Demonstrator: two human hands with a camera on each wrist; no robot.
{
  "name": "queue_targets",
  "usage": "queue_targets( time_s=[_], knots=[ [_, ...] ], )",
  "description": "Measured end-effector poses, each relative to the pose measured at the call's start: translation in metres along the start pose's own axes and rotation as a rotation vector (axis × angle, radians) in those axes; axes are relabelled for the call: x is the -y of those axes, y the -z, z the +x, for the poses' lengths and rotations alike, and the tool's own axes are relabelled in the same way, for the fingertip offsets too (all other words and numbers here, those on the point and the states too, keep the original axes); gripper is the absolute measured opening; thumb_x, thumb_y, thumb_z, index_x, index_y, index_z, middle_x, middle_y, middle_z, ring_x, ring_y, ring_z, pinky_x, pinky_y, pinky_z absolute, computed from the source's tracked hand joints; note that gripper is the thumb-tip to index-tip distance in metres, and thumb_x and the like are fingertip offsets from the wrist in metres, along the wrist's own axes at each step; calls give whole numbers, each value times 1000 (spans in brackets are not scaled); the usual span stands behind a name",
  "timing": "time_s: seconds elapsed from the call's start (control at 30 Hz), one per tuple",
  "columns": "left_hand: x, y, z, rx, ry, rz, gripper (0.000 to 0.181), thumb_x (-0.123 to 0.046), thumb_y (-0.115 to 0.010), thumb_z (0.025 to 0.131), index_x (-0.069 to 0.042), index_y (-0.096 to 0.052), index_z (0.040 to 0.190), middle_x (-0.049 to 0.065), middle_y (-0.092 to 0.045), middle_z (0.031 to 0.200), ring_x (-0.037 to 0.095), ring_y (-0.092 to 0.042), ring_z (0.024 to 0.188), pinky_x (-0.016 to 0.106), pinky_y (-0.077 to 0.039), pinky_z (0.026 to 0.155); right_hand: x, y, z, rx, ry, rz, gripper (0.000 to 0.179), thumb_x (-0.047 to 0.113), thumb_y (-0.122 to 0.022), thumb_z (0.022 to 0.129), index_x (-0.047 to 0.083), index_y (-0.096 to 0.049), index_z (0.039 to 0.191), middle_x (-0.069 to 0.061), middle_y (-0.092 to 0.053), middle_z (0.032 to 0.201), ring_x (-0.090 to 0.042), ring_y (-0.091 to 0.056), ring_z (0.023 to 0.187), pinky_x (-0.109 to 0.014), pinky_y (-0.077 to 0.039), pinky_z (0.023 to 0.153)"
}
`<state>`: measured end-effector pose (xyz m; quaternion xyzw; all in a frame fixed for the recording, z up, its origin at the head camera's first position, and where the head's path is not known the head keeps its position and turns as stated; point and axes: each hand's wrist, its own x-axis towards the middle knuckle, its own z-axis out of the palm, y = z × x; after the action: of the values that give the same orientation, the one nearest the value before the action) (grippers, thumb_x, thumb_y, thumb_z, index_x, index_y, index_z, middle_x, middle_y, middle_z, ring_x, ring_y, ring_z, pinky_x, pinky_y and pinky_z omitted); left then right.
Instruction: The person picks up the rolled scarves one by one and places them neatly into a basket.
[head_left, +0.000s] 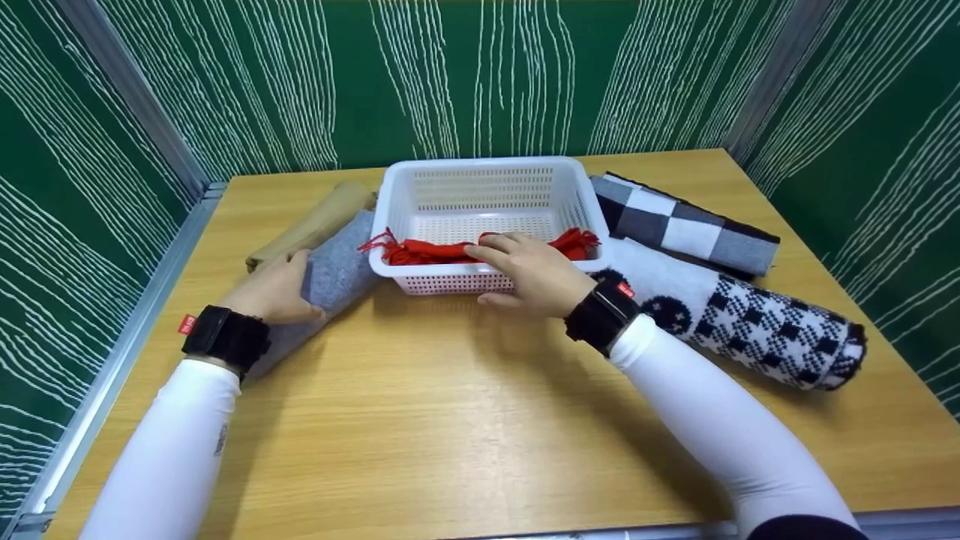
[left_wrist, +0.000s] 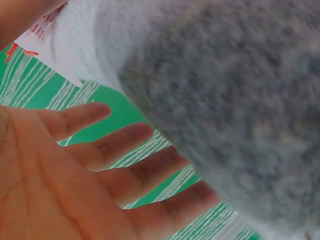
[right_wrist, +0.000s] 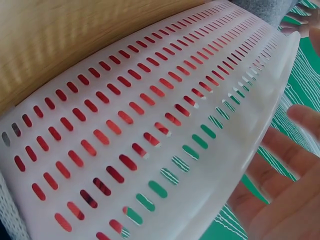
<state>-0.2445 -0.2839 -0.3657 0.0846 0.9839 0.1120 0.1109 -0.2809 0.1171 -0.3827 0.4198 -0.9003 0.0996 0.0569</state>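
My left hand [head_left: 274, 289] is at a rolled grey knit cloth [head_left: 341, 259] on the table, left of the white plastic basket [head_left: 487, 166]. Its fingers are spread and nearly straight along one side of the roll in the left wrist view, with the grey cloth [left_wrist: 240, 100] close by. My right hand [head_left: 536, 274] reaches over the basket's near rim, fingers extended above a rolled red scarf [head_left: 431, 253] with fringed ends. That scarf lies inside along the near wall, its left fringe hanging over the rim. Red shows through the slotted basket wall [right_wrist: 220, 170] in the right wrist view.
Behind the grey roll lies a tan rolled cloth [head_left: 319, 221]. To the basket's right are a black, white and grey checked roll [head_left: 690, 225] and a black-and-white patterned knit roll [head_left: 757, 322]. Green panels with white streaks [head_left: 510, 82] enclose the wooden table [head_left: 420, 442].
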Motion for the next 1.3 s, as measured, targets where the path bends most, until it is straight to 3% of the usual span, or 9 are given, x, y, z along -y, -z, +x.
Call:
queue_targets(
  time_s=[0.27,0.5,0.73,0.97,1.17,1.3],
  knots=[
    [9,3,-2,83,48,-11,114,-30,-86,87,18,-17,163,49,-27,164,65,-35,150,73,-34,123,3,-1,1,34,6,9,77,47,-75,101,14,-46,165,-19,-54,163,-42,-50,151,-61,-41,125],
    [16,4,-4,123,56,-36,111,-28,-86,86,24,-20,159,49,-27,164,63,-29,155,70,-29,128,5,-2,3,56,7,2,79,47,-75,101,14,-44,166,-19,-51,165,-41,-47,153,-60,-38,127],
    [17,-2,-5,130,80,3,106,-30,-90,80,20,-32,152,49,-41,156,63,-45,145,72,-40,120,7,-4,4,41,10,18,80,47,-77,100,13,-45,166,-19,-52,164,-42,-47,153,-61,-38,128],
    [17,-7,-6,129,97,20,105,-26,-93,74,21,-33,147,51,-44,151,63,-49,141,70,-46,115,8,-6,5,36,20,16,81,48,-77,100,15,-45,166,-18,-51,165,-41,-48,152,-62,-41,125],
    [17,-7,-7,136,126,13,110,-25,-95,72,22,-30,147,52,-49,146,63,-54,137,69,-49,112,10,-5,6,44,18,14,81,49,-76,100,16,-44,167,-16,-50,165,-41,-46,153,-62,-41,126],
    [18,-6,-7,159,143,3,119,-26,-96,73,25,-22,151,55,-42,149,65,-49,140,69,-47,115,11,-5,8,38,19,22,80,46,-78,99,16,-45,166,-16,-51,165,-41,-46,153,-61,-40,126]
  ],
)
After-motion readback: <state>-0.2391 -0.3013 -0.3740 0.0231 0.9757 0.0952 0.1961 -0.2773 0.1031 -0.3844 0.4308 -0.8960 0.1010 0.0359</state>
